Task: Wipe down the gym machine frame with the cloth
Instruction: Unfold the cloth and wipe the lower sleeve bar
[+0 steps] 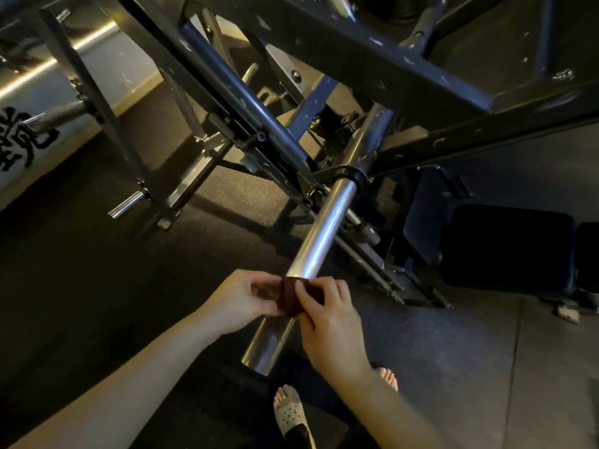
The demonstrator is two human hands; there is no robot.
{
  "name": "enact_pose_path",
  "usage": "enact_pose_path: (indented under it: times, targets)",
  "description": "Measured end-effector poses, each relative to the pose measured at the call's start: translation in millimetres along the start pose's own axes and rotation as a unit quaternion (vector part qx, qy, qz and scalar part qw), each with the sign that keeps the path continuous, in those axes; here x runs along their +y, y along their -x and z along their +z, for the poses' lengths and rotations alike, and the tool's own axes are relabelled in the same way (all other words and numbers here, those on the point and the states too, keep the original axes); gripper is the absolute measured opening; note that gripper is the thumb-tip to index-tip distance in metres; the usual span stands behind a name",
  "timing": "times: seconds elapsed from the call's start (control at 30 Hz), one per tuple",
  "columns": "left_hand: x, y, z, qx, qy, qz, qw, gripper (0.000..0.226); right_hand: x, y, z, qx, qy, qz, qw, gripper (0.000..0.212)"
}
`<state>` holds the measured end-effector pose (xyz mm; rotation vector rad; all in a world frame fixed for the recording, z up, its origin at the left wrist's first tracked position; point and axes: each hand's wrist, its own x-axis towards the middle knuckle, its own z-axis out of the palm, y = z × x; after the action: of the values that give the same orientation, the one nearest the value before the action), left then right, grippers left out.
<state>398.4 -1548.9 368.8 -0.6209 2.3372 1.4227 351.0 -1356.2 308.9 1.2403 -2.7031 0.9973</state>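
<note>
A small dark brown cloth (290, 298), folded into a wad, sits over a shiny steel bar (319, 236) that juts out of the dark gym machine frame (366, 56) toward me. My left hand (241, 301) pinches the cloth's left side. My right hand (327, 322) pinches its right side with thumb and fingers. Both hands meet directly above the bar, about two thirds of the way down its length. The bar's end (259, 361) pokes out below my hands.
Slanted frame beams and a second chrome peg (128, 204) stand at the left. A dark padded seat (505, 247) is at the right. The floor is dark rubber. My feet in pale slides (291, 413) are just under the bar's end.
</note>
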Motion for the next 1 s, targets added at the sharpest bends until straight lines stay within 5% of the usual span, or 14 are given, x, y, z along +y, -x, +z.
enact_pose_path:
  times: [0.17,0.33,0.53,0.7,0.83,1.0]
  targets:
    - [-5.9,-5.5,1.6,0.027,-0.056,-0.049,0.997,0.055,73.7,-102.5,-17.7,0.047,0.07,0.088,0.993,0.043]
    - [-7.6,-9.4,4.7,0.042,-0.056,-0.05,0.996,0.057,82.3,-136.3,-20.3,0.069,0.094,0.139,0.983,0.04]
    - [-13.7,-14.4,0.7,0.015,-0.047,-0.042,0.998,0.056,54.0,-71.8,-19.5,-0.023,0.088,-0.003,0.996,0.045]
    - [-13.7,-15.6,1.0,0.019,-0.034,-0.053,0.998,0.058,102.0,-175.6,-33.0,0.024,0.164,0.095,0.982,0.035]
    - [-13.8,-14.0,0.5,0.013,-0.021,-0.039,0.999,0.056,80.4,-149.5,-18.5,0.075,0.11,0.177,0.975,0.038]
    - [-14.1,-13.2,-1.5,0.001,-0.012,-0.019,1.0,0.052,46.8,-60.2,-21.0,-0.019,0.079,0.014,0.997,0.042]
